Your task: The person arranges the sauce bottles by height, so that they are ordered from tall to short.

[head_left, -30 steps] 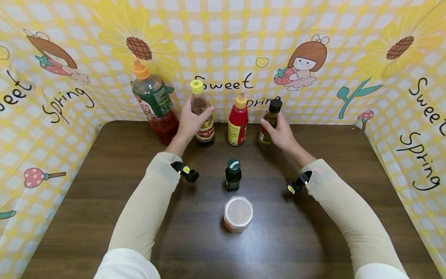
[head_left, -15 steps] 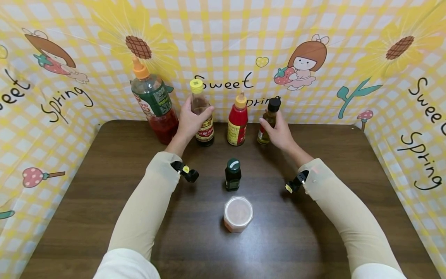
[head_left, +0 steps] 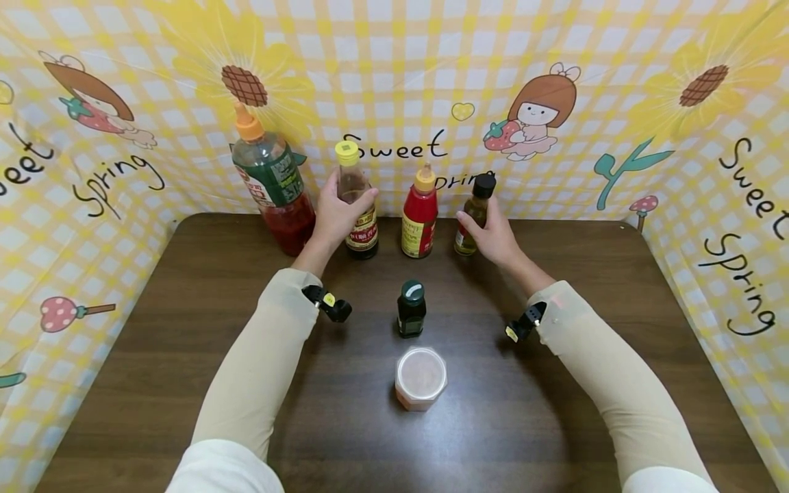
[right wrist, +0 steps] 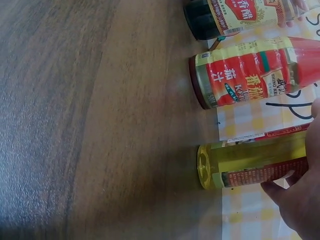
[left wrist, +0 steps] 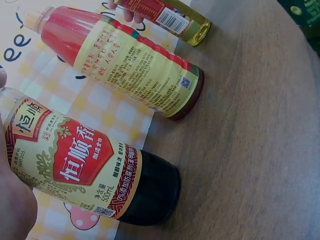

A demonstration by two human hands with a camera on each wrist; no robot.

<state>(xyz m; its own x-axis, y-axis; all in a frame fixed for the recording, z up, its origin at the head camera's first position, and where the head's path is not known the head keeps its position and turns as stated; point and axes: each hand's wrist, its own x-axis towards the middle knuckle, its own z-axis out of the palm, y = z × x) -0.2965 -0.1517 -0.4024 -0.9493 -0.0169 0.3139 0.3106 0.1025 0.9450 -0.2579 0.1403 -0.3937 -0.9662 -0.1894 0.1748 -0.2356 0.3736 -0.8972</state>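
Observation:
My left hand [head_left: 335, 216] grips a vinegar bottle [head_left: 362, 236] with a yellow cap, its thumb across the upper part. Dark liquid and a red-and-cream label show on that bottle in the left wrist view. On the right, my right hand [head_left: 499, 236] holds a small bottle of yellow oil [right wrist: 250, 160] with a black cap, fingers curled around its far side. Between the two stands a red ketchup bottle [head_left: 419, 222] with a yellow nozzle cap, untouched by either hand. All three stand upright in a row near the table's back edge.
A large squeeze bottle of red sauce [head_left: 290, 222] with an orange tip stands left of my left hand. Nearer me are a small dark bottle with a green cap [head_left: 411, 311] and a pale-lidded jar [head_left: 422, 376]. A patterned cloth [head_left: 394, 82] backs the brown table [head_left: 345, 424].
My right hand and the oil bottle have shifted very slightly left. The left hand keeps its grip on the vinegar bottle in the same place.

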